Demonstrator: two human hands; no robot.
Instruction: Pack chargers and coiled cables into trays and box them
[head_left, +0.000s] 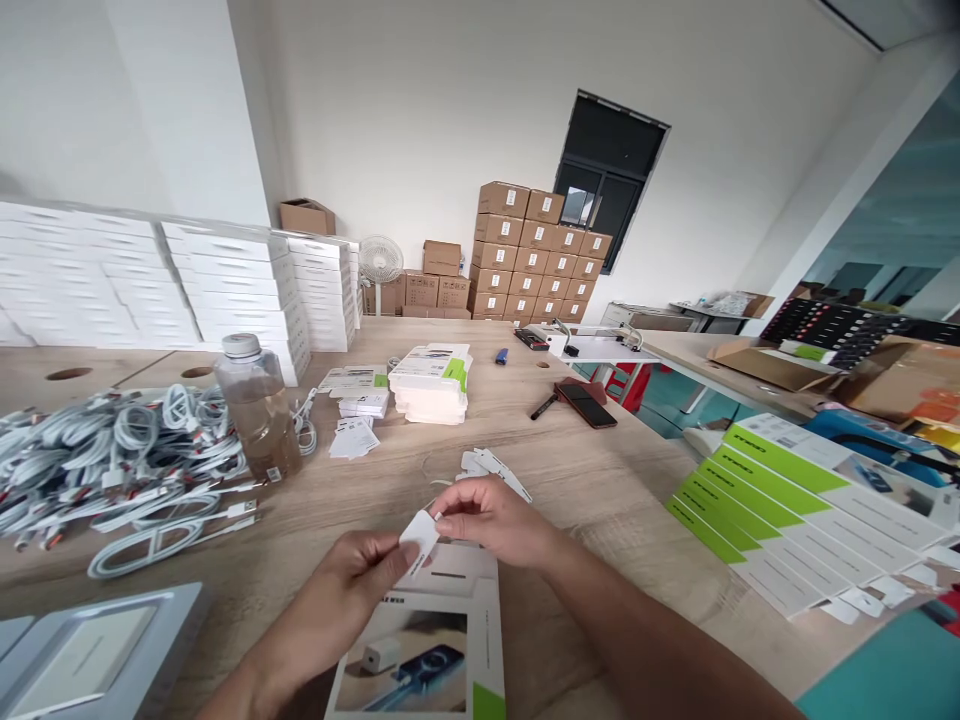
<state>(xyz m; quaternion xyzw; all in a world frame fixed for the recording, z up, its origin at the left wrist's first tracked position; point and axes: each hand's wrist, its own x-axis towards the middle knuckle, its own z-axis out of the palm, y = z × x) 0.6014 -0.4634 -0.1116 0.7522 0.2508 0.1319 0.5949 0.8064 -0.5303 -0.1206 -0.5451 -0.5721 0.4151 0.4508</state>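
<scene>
Far left of my frame: heap of coiled white cables (120, 455), loose ends spilling toward center. Lower left corner: grey tray (169, 640) with a pale flat piece in it. Right of the heap, bottle (259, 420) stands upright, capped, part full. Knock it and it could roll onto the cables; a wide swing of the left arm would do it, I'd say.

Left of center: white cards (354, 438) in a loose pile, then a stack of printed cartons (430, 385).

Bottom center: left hand (367, 562) pinches a small white tag (420, 540) between thumb and fingers. Tag is held tilted, above the top end of the printed box (420, 655). Right hand (487, 522) has thumb and forefinger pinched on the tag's upper right corner; I can't make out how much of it they hold.

Risks as I judge them: thin tag, small grip, so pulling unevenly could bend it or slip it loose. Dropped, it lands on the box or the wood surface (600, 490). More loose tags (495, 470) sit right behind the right hand; its knuckles could sweep them.

Right of center: marker (544, 406), phone (586, 404). Far right: leaning row of green-edged boxes (787, 510); a bumped elbow could topple it.
</scene>
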